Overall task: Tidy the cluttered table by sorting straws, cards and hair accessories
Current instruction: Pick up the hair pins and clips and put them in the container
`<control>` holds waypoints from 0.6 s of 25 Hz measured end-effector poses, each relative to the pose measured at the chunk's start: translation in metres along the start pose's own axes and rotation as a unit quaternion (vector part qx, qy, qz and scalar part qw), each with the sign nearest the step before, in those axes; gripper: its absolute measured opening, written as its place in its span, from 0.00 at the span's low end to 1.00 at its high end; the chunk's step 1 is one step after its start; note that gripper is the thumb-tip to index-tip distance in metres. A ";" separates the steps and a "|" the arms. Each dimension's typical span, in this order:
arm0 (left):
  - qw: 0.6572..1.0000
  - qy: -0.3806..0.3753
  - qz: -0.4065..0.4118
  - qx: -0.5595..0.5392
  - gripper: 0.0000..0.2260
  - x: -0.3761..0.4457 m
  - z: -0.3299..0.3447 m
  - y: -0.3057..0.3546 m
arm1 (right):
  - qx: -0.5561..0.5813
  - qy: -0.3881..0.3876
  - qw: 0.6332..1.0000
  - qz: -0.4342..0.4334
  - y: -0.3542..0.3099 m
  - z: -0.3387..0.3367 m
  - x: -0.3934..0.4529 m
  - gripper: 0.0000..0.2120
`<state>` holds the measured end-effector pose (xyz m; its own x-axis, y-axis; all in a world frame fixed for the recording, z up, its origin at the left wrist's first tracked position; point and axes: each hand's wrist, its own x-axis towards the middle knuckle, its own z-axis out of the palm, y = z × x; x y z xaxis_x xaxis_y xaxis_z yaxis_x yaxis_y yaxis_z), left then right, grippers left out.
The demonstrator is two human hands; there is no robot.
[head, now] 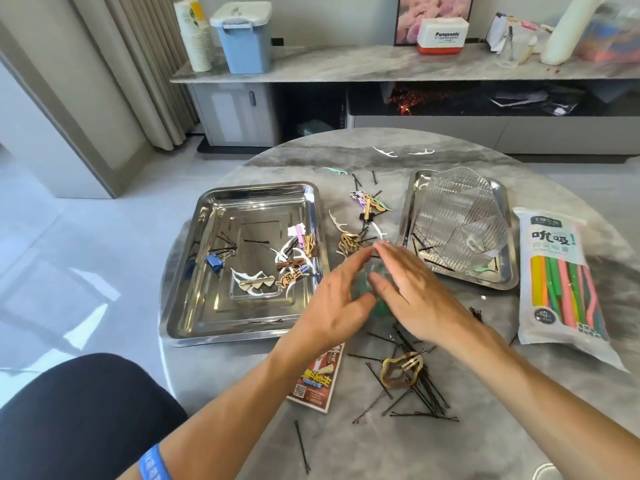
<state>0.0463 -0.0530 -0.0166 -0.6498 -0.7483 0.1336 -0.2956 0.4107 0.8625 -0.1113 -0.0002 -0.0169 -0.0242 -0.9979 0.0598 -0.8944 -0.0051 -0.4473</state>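
Left hand: I see my left hand [337, 299] over the grey marble table [485, 427], fingers loosely spread, gripping nothing I can make out.
Right hand: my right hand [412, 289] is flat, fingers straight, blurred; empty.
Green thing: a blurred green object [367, 289] sits between both hands; I cannot tell what.
Straws: the clear packet of coloured straws [561, 289] lies right of the smaller steel tray [505, 282].
Hair accessories: black bobby pins [415, 389] and a gold wavy clip [401, 370] near me; more in the large steel tray [194, 320].
Card: a red printed card [315, 379] under my left wrist.

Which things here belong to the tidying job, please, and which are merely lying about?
For the job:
pack of straws
bobby pins
gold hair clip
card
left tray
right tray

Lying about:
paper cups
blue bin
Panasonic box
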 end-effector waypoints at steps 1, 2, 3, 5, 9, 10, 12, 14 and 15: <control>1.000 0.023 -0.016 -0.014 0.27 0.000 -0.011 -0.001 | -0.006 0.041 0.999 -0.015 -0.005 -0.001 0.001 0.29; 0.998 0.060 -0.026 0.007 0.24 0.002 -0.026 -0.006 | -0.015 0.086 0.995 -0.044 -0.013 -0.002 0.004 0.27; 0.992 0.097 -0.039 0.072 0.19 0.005 -0.047 -0.013 | -0.029 0.128 0.988 -0.081 -0.022 0.000 0.009 0.23; 0.956 0.081 -0.110 0.259 0.13 0.008 -0.094 -0.035 | -0.040 0.162 0.975 -0.149 -0.046 0.010 0.025 0.14; 0.898 -0.045 -0.212 0.382 0.21 -0.008 -0.142 -0.077 | -0.076 -0.011 0.989 -0.123 -0.088 0.044 0.058 0.13; 0.905 -0.043 -0.198 0.373 0.23 -0.012 -0.144 -0.084 | -0.105 -0.045 0.989 -0.098 -0.091 0.052 0.066 0.16; 0.924 -0.025 -0.162 0.346 0.21 -0.017 -0.151 -0.096 | -0.152 -0.078 0.984 -0.060 -0.091 0.063 0.080 0.21; 0.934 -0.010 -0.141 0.328 0.12 -0.022 -0.153 -0.103 | -0.163 -0.070 0.982 -0.056 -0.088 0.066 0.084 0.17; 0.937 0.000 -0.135 0.321 0.07 -0.026 -0.152 -0.106 | -0.161 -0.064 0.983 -0.058 -0.086 0.066 0.085 0.14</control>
<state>0.2012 -0.1565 -0.0376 -0.4904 -0.8702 -0.0468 -0.8100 0.4353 0.3929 -0.0067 -0.0884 -0.0324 0.1244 -0.9919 -0.0275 -0.9834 -0.1195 -0.1368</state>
